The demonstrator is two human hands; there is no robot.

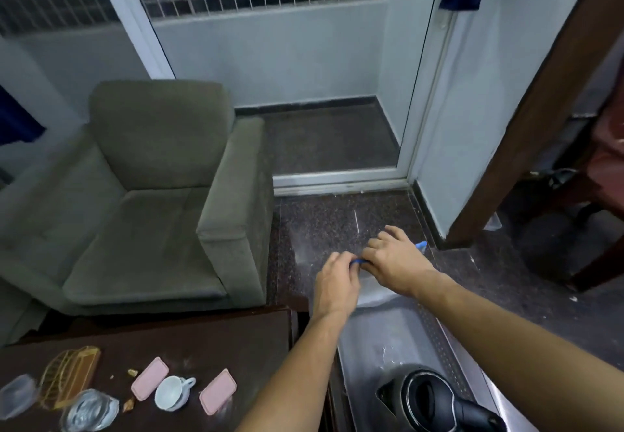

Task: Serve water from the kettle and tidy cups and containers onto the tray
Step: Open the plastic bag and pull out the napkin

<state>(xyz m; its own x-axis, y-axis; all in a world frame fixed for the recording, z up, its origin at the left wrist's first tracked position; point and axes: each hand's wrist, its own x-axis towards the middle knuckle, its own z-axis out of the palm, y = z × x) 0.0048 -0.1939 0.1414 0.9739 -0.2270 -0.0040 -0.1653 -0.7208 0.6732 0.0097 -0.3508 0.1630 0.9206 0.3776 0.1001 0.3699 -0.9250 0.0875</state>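
1. Beyond the long steel tray's far end, a clear plastic container with a blue rim lies crosswise under both hands

2. Left hand and right hand pinch that rim, equally near

3. Black open kettle sits on the tray's near end, well apart

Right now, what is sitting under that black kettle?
The black kettle stands on a shiny metal tray, whose bare surface shows beyond it. The patch directly beneath the kettle is covered.
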